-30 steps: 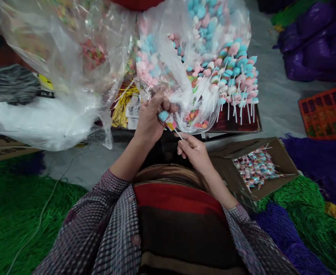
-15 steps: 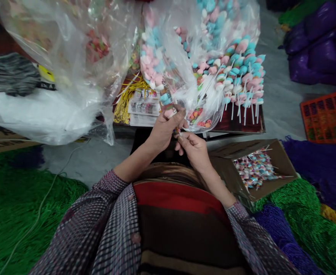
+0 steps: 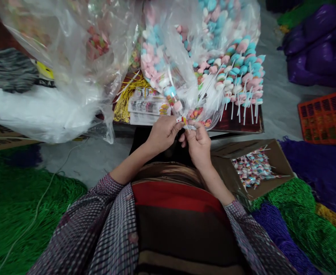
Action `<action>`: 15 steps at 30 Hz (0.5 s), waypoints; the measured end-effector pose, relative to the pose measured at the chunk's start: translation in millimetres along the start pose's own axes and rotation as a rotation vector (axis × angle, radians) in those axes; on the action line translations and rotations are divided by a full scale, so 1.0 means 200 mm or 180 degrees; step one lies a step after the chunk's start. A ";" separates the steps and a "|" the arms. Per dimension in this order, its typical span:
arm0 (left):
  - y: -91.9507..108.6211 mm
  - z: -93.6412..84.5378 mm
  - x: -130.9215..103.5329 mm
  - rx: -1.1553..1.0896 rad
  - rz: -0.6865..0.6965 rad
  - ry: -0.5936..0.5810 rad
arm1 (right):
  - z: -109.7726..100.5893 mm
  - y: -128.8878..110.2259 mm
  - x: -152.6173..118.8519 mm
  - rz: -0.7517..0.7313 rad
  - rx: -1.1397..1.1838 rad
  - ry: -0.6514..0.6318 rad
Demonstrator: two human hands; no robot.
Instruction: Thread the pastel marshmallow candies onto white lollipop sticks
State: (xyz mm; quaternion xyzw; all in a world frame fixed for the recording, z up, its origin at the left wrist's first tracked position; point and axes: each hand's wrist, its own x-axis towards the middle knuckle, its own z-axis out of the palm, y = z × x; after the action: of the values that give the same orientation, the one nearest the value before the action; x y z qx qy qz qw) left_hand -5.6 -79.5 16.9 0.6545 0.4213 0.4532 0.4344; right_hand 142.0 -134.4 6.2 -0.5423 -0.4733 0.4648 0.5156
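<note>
A marshmallow candy skewer (image 3: pixel 171 97) in a clear printed wrapper points away from me over the table edge. My left hand (image 3: pixel 162 133) is closed, pinching the wrapper's near end. Close beside it my right hand (image 3: pixel 198 143) is closed too, thumb and fingers pressed together at the gathered end by the stick. Whether a tie is in those fingertips I cannot make out. Just beyond my left hand lie a stack of flat printed wrappers (image 3: pixel 146 105) and a bundle of gold twist ties (image 3: pixel 123 109).
Unwrapped candy skewers (image 3: pixel 243 76) are piled on the table's right. Large clear bags (image 3: pixel 107 65) of candy stand behind. A cardboard box (image 3: pixel 282 164) with wrapped skewers sits at lower right, near an orange crate (image 3: pixel 325 116). Green strands (image 3: pixel 27 198) cover the left floor.
My left hand has slid down off the candy to the wrapper's near end, so more of the skewer shows. My right hand has turned upward and moved slightly right.
</note>
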 end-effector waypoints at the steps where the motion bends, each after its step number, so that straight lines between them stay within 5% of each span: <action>1: 0.00 0.01 0.00 -0.0027 -0.0045 0.0006 | 0.00 0.00 0.00 -0.0017 -0.0064 -0.0044; 8: -0.02 -0.01 -0.04 -0.0910 -0.0473 -0.0146 | 0.00 0.03 0.01 -0.0042 -0.0165 -0.0310; 12: -0.01 -0.06 0.00 -0.2040 -0.0796 0.0202 | 0.02 0.04 0.00 -0.0036 -0.0112 -0.0286; 15: 0.04 -0.05 0.04 -0.2670 -0.0967 0.0024 | 0.05 0.04 -0.02 -0.0028 -0.0091 -0.0377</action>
State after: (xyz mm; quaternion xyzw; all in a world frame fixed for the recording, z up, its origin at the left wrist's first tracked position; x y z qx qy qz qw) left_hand -12.6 -71.8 28.6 0.3507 0.2941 0.5183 0.7224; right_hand 132.1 -136.9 -1.5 -0.5191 -0.5119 0.4870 0.4810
